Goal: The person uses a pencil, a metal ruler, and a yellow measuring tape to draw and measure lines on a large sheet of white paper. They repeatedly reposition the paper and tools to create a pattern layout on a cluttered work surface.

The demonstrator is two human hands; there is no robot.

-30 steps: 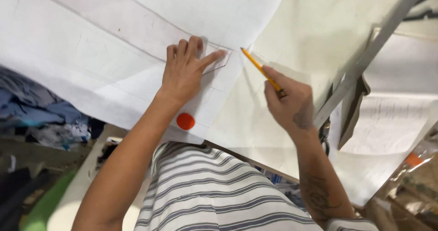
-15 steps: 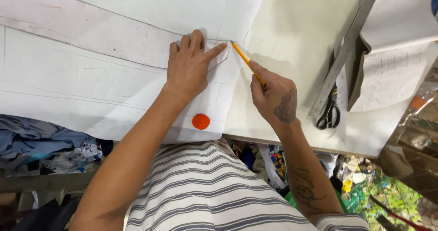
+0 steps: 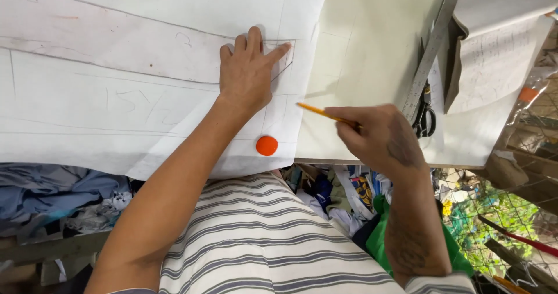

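Observation:
My left hand (image 3: 247,73) lies flat, fingers spread, on a large white pattern paper (image 3: 116,79) with pencil lines, near the paper's right edge. My right hand (image 3: 378,137) grips a yellow pencil (image 3: 322,113) whose tip points left, just off the paper's right edge, above the pale tabletop (image 3: 366,56). A round orange disc (image 3: 267,145) sits on the paper's near corner, below my left hand.
A long metal ruler (image 3: 431,50) lies diagonally on the table to the right, with black-handled scissors (image 3: 425,118) beside it and another sheet of paper (image 3: 494,56) further right. Heaps of fabric scraps (image 3: 58,195) lie below the table's near edge.
My right hand has pulled the pencil back toward me and down, away from my left hand's fingertips. The left hand stays pressed on the paper. The view has shifted.

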